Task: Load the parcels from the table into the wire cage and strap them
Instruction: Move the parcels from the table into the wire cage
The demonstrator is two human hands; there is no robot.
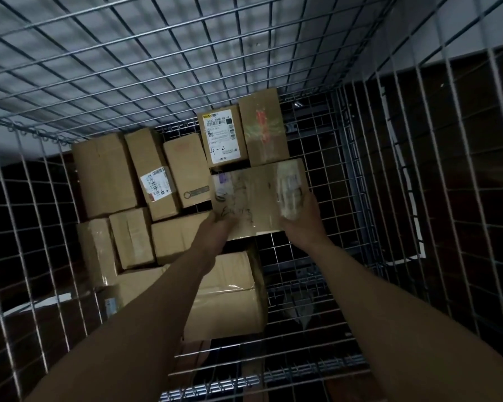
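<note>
Both my arms reach down into the wire cage [389,198]. My left hand [215,227] and my right hand [301,219] grip the near edge of a flat cardboard parcel [256,192] covered in clear tape and handwriting. It hangs just above the cage floor, in front of a box with a white label marked 4-2 [222,134] and a box with a red mark [263,126]. Several brown parcels [105,172] lie packed on the left side of the floor.
A large taped box [233,297] lies under my left forearm. The cage's right half shows bare wire floor [317,271]. Mesh walls rise on every side, with the far wall [186,53] close behind the boxes. The dark room floor shows through the mesh.
</note>
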